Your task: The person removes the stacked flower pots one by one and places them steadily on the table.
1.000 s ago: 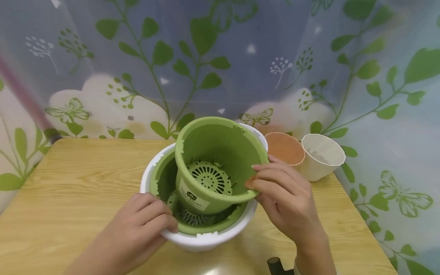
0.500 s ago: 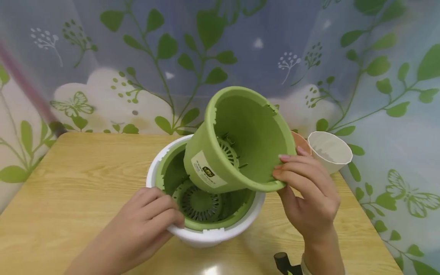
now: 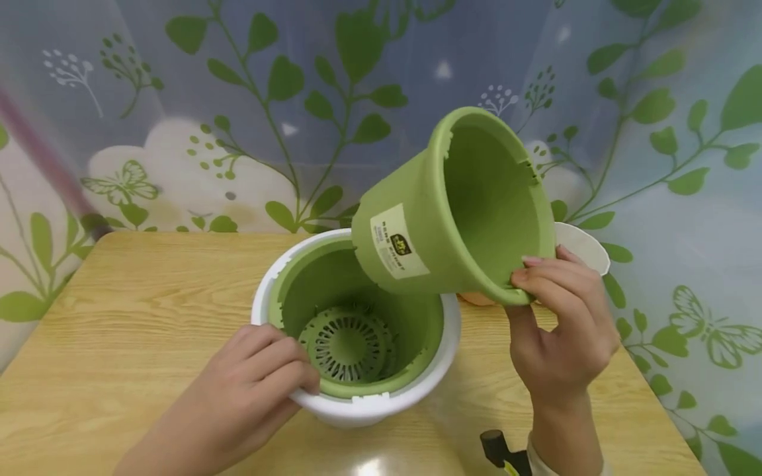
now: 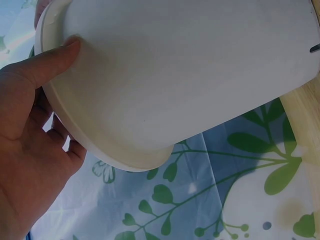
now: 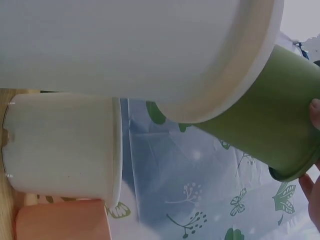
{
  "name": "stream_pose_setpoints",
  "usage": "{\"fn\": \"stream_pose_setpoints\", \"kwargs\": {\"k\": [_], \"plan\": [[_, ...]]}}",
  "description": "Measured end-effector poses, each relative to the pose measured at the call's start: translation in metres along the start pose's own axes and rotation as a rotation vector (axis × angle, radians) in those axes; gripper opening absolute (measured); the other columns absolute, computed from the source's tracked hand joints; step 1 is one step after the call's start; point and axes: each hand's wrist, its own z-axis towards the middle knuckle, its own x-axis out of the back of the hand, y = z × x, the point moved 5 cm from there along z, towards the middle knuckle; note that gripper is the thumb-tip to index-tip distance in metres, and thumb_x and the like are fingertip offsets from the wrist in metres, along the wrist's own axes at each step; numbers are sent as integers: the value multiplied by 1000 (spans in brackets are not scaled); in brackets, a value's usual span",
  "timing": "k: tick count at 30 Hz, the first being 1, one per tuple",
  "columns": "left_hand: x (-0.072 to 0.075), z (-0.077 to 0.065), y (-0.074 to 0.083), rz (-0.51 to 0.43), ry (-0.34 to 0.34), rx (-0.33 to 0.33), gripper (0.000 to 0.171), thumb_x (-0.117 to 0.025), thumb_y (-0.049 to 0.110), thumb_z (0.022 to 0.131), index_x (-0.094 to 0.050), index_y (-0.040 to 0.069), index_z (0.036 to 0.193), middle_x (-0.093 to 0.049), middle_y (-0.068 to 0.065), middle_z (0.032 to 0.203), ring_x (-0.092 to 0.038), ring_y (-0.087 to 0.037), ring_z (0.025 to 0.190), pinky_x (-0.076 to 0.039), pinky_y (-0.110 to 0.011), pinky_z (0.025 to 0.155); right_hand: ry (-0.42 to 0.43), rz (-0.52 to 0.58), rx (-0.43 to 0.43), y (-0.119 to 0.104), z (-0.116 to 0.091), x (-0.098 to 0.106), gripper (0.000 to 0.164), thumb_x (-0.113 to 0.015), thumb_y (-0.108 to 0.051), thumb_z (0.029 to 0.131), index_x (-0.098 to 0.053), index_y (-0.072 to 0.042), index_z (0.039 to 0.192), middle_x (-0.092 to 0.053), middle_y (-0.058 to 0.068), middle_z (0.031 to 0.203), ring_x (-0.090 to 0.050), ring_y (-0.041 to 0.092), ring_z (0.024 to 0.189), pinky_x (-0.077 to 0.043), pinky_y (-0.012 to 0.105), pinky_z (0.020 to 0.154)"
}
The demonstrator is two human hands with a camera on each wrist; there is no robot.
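Observation:
In the head view a white pot (image 3: 262, 297) stands upright on the table, with a green pot (image 3: 411, 314) nested inside it and a slotted base showing at the bottom. My left hand (image 3: 256, 373) grips the rim on the near left, its thumb on the outer wall in the left wrist view. A second green pot (image 3: 417, 192) with a paper label (image 3: 399, 243) is tilted, its mouth facing right, above the right side of the nested pots. By its lower rim my right hand (image 3: 565, 324) pinches it, thumb underneath and fingers inside.
Behind the raised pot stand a cream pot (image 5: 65, 145) and an orange pot (image 5: 65, 220), mostly hidden in the head view. A black-ended object (image 3: 497, 449) lies by the right wrist. Patterned fabric (image 3: 333, 99) borders the wooden table (image 3: 167, 297).
My right hand has lifted the labelled green pot out of the nested one, up and to the right, tilting it further. My left hand keeps its grip on the rim.

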Motion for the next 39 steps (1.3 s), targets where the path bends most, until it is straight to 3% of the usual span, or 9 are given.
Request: {"fn": "stream_pose_setpoints", "kwargs": {"k": [14, 19, 27, 32, 39], "plan": [[1, 0, 1, 23, -26, 37, 26, -48, 24, 105, -66, 14, 88, -63, 7, 91, -55, -17, 85, -39, -29, 76, 1, -83, -48, 14, 10, 9, 44, -82, -38, 79, -67, 4, 73, -63, 18, 72, -57, 34, 74, -48, 48, 94], [-1, 0, 2, 20, -24, 26, 26, -49, 23, 105, -66, 14, 88, -63, 6, 91, -56, -17, 85, -40, -30, 76, -79, -155, -45, 16, 13, 16, 44, -80, -39, 82, -70, 3, 75, -62, 19, 71, -49, 39, 71, -45, 48, 95], [-2, 0, 3, 35, -12, 22, 27, -48, 21, 105, -66, 14, 86, -64, 6, 90, -57, -19, 85, -44, -32, 76, -197, -255, -83, 22, 22, 28, 28, -78, -24, 81, -74, 3, 80, -63, 21, 72, -51, 43, 70, -39, 27, 82], [-2, 0, 3, 40, -21, 26, 27, -48, 23, 105, -66, 14, 86, -63, 6, 90, -57, -18, 85, -43, -31, 76, -289, -336, -128, 28, 24, 37, 21, -76, -17, 77, -75, 3, 82, -64, 21, 72, -51, 41, 69, -34, 25, 80], [-1, 2, 4, 54, -17, 16, 27, -48, 21, 105, -66, 13, 86, -64, 5, 90, -57, -18, 84, -44, -32, 76, -432, -415, -172, 38, 22, 46, 21, -73, -19, 79, -77, 0, 87, -68, 17, 77, -51, 37, 71, -30, 25, 77]]}}
